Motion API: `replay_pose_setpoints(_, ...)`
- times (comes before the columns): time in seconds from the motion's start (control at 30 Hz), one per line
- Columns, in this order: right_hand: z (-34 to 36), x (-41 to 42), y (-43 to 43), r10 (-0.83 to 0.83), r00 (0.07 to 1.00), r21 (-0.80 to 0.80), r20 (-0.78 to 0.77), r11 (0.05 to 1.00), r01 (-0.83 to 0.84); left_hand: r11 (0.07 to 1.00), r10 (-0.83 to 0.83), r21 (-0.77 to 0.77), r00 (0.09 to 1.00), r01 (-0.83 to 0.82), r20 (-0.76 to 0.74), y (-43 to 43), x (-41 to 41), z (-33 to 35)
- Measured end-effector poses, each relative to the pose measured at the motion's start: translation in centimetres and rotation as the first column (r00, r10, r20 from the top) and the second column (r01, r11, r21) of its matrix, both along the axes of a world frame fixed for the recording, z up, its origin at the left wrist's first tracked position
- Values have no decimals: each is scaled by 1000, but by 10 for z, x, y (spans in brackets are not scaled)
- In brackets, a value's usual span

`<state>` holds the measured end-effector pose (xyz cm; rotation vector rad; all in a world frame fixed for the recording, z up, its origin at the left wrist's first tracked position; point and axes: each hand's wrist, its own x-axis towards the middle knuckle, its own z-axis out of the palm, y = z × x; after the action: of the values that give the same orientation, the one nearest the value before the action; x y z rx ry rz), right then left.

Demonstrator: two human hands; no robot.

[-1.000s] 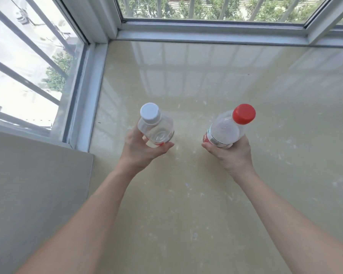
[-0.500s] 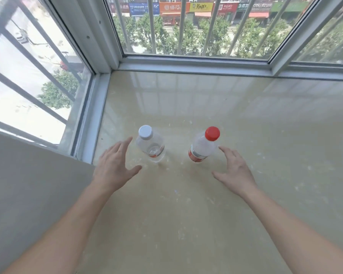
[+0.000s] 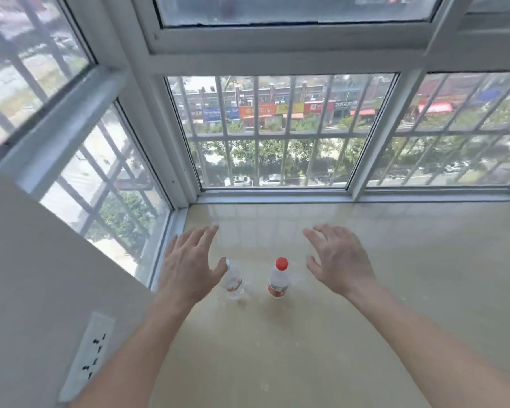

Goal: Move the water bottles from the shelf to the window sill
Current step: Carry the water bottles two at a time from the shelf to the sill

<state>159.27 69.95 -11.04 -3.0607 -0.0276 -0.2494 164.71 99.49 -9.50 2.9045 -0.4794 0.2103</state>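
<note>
- Two water bottles were seen standing upright on the window sill (image 3: pixel 365 334), a glossy beige surface in a bay of white-framed windows (image 3: pixel 280 131).
- The red-capped bottle (image 3: pixel 278 278) was placed to the right, with a red band around its lower body.
- The white-capped bottle (image 3: pixel 232 282) was placed just beside it on the left, apart from it; its cap was partly hidden behind the thumb of the left hand, and a red label band was visible low on its clear body.
- Both bottles were set near the left end of the sill, well back from the front window pane.
- The left hand (image 3: pixel 189 269) was held above the sill with its fingers (image 3: pixel 202 235) spread wide and extended forward; nothing was gripped in it.
- Whether the left thumb was touching the white cap could not be told, since the two overlapped in the view.
- The right hand (image 3: pixel 340 260) was held palm down to the right of the red-capped bottle, clearly apart from it, with fingers splayed and nothing held.
- Both forearms were seen bare, reaching in from the lower edge of the view.
- A white wall outlet (image 3: pixel 86 354) was mounted on the grey wall at lower left.
- Metal bars, trees, parked cars and shopfronts with coloured signs were visible through the glass.
</note>
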Motion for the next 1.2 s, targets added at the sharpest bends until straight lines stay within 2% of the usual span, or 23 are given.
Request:
replay_pose_setpoints(0.3,127,-15,31,-8,974,64,227,998,-6,997,-20,-75,988,31,150,-38,-41,101)
replay_pose_setpoints(0.47,148,-26,40,-23,961,83,276,997,0,997,-21,-65,979,35,201,-43,-48,125)
replay_pose_setpoints(0.67,160,-50,24,-80,960,88,269,994,58,992,-104,-44,969,117,222,-64,-55,133)
replay_pose_setpoints(0.8,170,-75,7,-187,941,88,281,982,168,971,-217,-47,950,233,226,-96,-59,139)
replay_pose_setpoints(0.93,168,-115,-17,-345,885,94,313,938,333,917,-378,-42,899,396,220,-135,-68,137)
replay_pose_setpoints(1.07,162,-172,-44,-518,805,91,289,852,516,832,-532,-48,820,552,208,-179,-88,131)
replay_pose_setpoints(1.2,153,-245,-57,-672,688,78,274,728,681,702,-691,-65,701,709,176,-219,-126,121)
